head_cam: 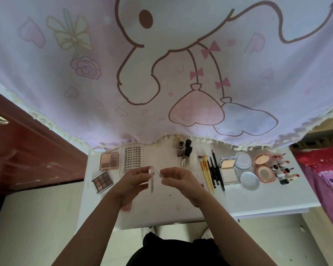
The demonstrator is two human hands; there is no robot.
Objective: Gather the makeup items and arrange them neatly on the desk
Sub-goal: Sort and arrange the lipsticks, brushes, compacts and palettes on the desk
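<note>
Clear-plastic slim case (151,182) sits pinched between left hand (136,180) and right hand (178,179) fingers (165,172), seemingly steadied for setting on the white desk (171,205) beneath them.

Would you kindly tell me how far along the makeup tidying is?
Done: palettes, bottles, brushes, compacts and lipsticks sit grouped on the desk. In hand: the left hand and right hand hold a small clear item. Remaining: placing it, plus a pink item by the front edge.
</note>
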